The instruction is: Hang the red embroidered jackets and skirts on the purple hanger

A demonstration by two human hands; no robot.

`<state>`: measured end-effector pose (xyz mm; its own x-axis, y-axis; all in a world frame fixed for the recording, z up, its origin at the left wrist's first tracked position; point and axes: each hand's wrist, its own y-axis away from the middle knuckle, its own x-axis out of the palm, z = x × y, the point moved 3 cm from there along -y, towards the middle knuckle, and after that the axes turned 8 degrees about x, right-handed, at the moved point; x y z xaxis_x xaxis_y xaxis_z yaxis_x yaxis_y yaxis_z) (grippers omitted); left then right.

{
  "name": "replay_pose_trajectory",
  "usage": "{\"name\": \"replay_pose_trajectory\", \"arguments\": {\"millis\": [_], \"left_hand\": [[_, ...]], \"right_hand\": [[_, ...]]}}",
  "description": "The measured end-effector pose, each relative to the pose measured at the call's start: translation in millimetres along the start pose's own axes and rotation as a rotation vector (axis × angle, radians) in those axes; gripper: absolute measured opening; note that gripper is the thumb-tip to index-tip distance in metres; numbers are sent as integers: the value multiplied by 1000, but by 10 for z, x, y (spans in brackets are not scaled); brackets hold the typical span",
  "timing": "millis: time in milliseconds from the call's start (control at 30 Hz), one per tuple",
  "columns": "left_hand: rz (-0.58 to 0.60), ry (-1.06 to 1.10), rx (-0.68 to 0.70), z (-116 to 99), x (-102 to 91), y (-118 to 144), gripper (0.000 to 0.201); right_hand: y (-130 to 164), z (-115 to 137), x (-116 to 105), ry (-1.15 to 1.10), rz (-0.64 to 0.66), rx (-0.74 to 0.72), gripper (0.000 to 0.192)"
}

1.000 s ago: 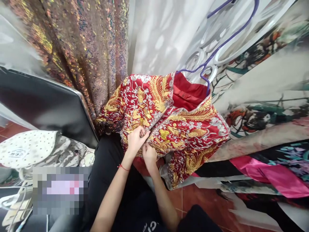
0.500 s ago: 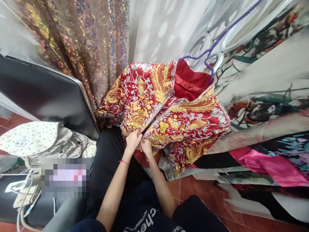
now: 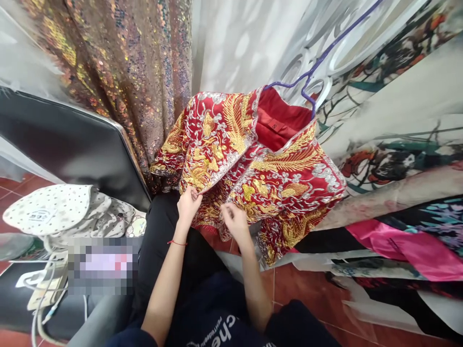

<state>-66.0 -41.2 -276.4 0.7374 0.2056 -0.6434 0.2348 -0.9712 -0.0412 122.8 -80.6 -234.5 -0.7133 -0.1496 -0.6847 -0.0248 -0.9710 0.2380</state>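
Observation:
A red jacket (image 3: 285,173) with gold and silver embroidery hangs tilted from a purple hanger (image 3: 314,72). Its front stands parted below the collar, showing more embroidered red cloth between the two panels. My left hand (image 3: 188,205), with a red string on the wrist, pinches the lower edge of the panel on the left. Curled fingers of my right hand (image 3: 235,221) are closed at the edge of the other panel, lower down; the fingertips are partly hidden. A small tag marked S is visible inside the collar.
A gold sequined fabric (image 3: 144,72) hangs behind on the left, beside a black chair back (image 3: 68,144). A spotted white cloth item (image 3: 47,207) and cables (image 3: 39,308) lie at lower left. Patterned garments (image 3: 390,159) and a pink cloth (image 3: 408,246) hang on the right.
My hands have moved apart, the left one leftward and the right one rightward. The jacket's front panels have spread, widening the gap between them.

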Motion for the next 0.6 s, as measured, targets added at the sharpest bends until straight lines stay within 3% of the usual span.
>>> {"name": "replay_pose_trajectory", "arguments": {"millis": [33, 100, 167, 200, 267, 367, 467, 533, 600], "left_hand": [[-21, 9, 23, -63, -26, -17, 16], [-77, 18, 78, -210, -106, -64, 21], [-138, 28, 142, -376, -215, -120, 26], [-183, 43, 176, -463, -280, -147, 30], [-310, 90, 253, -645, -422, -193, 39], [-498, 142, 396, -935, -610, -254, 53], [-573, 105, 484, -1180, -740, -339, 71], [-585, 40, 461, -1266, -825, -411, 87], [-516, -78, 375, -1282, -922, -493, 80]], "right_hand": [[59, 169, -236, -23, -96, -94, 32], [233, 566, -788, -12, -548, -498, 26], [369, 879, -1247, 74, -932, -729, 17], [389, 1000, -1431, 112, -1091, -776, 13], [298, 1164, -1700, 149, -1299, -713, 26], [-95, 1257, -1844, 206, -1281, -480, 54], [-460, 1223, -1798, 257, -1196, -372, 45], [-567, 1176, -1773, 259, -1203, -352, 39], [-583, 1144, -1776, 259, -1226, -352, 37]]}}
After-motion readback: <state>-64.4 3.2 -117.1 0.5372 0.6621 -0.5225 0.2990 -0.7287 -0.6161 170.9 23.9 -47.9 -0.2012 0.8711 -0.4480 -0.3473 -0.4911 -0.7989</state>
